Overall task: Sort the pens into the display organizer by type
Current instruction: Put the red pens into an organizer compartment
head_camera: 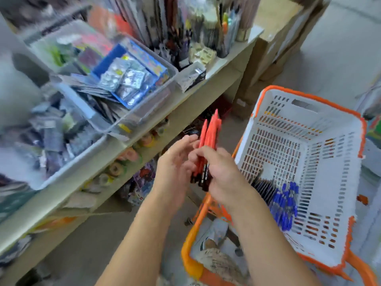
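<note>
Shelf, pale, carrying clear bins of packaged goods and upright pen stock at its far end; package print too blurred to read. Basket, white mesh with orange rim, holding a bundle of blue pens at its near left wall. Bundle of red pens, caps up, white lettering on dark barrels illegible, gripped low by the curled right hand between shelf and basket; left hand beside it, fingers extended, fingertips touching the bundle.
</note>
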